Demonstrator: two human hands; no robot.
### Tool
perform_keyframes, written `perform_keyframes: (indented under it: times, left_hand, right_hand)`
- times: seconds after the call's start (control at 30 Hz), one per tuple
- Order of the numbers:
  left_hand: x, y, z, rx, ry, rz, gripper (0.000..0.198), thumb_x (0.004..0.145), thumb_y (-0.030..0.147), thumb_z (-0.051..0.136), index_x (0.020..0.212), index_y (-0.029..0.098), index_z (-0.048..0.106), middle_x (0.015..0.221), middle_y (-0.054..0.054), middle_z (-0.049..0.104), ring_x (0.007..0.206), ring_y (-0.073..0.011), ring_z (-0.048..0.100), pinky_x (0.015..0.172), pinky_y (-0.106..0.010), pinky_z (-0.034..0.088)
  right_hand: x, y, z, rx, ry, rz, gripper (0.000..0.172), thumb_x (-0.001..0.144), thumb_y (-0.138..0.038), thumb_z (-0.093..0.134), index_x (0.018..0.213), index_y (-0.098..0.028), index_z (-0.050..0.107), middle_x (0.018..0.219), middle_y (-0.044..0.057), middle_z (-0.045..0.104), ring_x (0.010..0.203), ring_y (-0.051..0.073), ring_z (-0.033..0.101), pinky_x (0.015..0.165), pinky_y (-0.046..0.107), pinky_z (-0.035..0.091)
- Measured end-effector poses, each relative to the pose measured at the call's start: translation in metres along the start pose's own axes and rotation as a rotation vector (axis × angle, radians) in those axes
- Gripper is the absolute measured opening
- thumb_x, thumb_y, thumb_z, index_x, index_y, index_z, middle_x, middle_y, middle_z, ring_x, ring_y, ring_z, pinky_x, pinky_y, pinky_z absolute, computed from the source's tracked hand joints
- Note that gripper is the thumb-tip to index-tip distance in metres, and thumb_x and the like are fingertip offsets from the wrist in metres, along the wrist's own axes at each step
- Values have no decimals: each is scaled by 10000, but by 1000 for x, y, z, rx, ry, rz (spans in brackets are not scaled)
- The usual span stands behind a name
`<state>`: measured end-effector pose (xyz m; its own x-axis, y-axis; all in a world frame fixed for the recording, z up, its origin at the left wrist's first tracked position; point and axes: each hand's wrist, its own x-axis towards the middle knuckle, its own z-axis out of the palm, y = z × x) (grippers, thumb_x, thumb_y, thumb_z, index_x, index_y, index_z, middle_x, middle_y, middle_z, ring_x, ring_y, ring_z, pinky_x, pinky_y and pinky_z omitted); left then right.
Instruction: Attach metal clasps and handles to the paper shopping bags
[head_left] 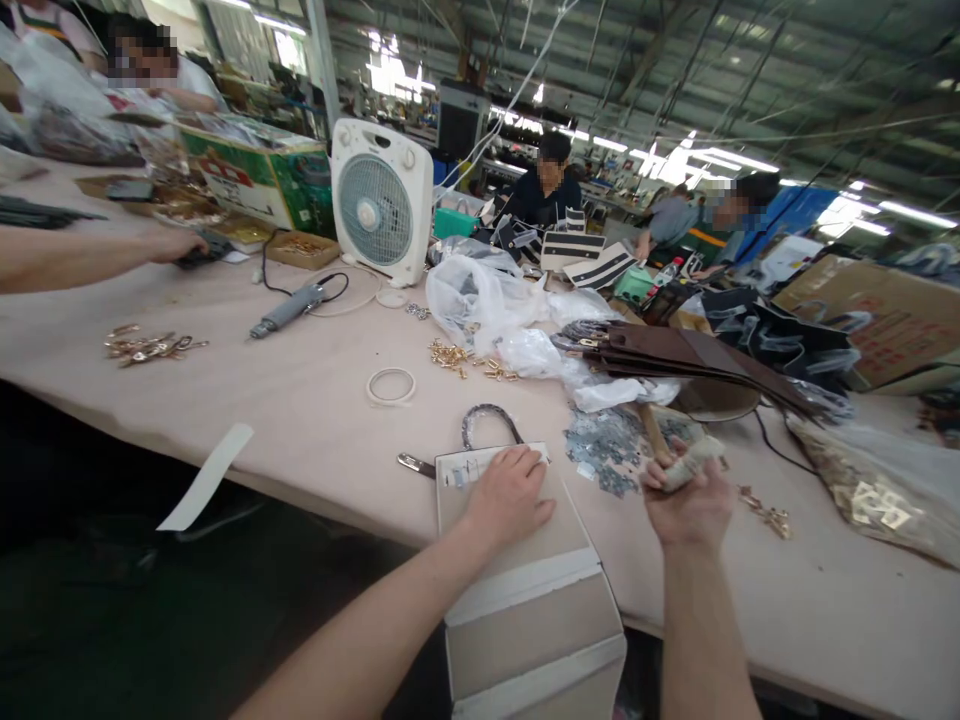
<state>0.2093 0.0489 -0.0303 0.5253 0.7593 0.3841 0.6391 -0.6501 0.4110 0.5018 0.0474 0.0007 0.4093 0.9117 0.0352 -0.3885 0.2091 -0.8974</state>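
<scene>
A beige bag piece [529, 590] with pale bands hangs over the table's near edge. My left hand [511, 500] rests on its upper part, thumb apart from the fingers, pressing it to the table. A dark wrapped handle loop [491, 410] sticks out beyond the top edge, and a short dark strap with a metal end [416, 465] pokes out at the left. To the right, my right hand [690, 500] is closed around a wooden-handled mallet [690, 462], raised above the table. Its fingers partly cover the mallet. Beside it lies a spread of flat grey metal plates [604, 445].
A roll of tape [391, 386], gold fittings [450, 355] and a corded electric screwdriver [289, 310] lie beyond. Farther back are a fan [382, 200], plastic bags [480, 300] and brown panels [675, 350]. A co-worker's arm [82, 255] reaches in at left; other people sit behind.
</scene>
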Motion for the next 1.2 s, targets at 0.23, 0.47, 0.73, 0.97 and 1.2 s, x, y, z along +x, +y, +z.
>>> perform_keyframes:
  times: [0.23,0.47,0.73,0.97,1.2]
  left_hand:
    - [-1,-3,1,6,-2,5,424,914,430,728,1218,142,665,1415,-147,623,1386,-321,495,1203,-476,389]
    - [0,-4,2,-2,22,20,403,901,415,733,1191,143,664,1376,-153,631,1353,-327,513,1190,-469,401]
    - [1,-4,2,-16,8,8,374,893,407,743,1159,161,651,1349,-154,633,1347,-325,517,1173,-462,415]
    - [1,-4,0,-25,9,-5,371,916,409,721,1182,165,639,1317,-151,647,1333,-322,529,1151,-464,428]
    - [0,-7,1,-56,-4,-9,405,886,396,750,1198,164,635,1301,-150,653,1323,-321,534,1146,-474,434]
  right_hand:
    - [-16,59,129,65,16,-140,383,717,-383,874,943,-208,620,713,-71,492,617,94,501,583,212,462]
    - [-19,79,128,82,72,-149,384,828,-508,755,801,-214,510,654,-93,363,528,74,388,525,199,406]
    - [-32,79,127,44,54,-272,427,876,-424,720,670,-206,417,594,-92,342,457,56,302,463,204,303]
    - [-33,89,131,-9,91,-317,409,941,-462,632,669,-213,455,540,-95,330,414,66,281,428,219,277]
    - [-31,97,136,-85,75,-420,414,954,-471,628,665,-220,472,526,-93,348,395,70,304,408,216,295]
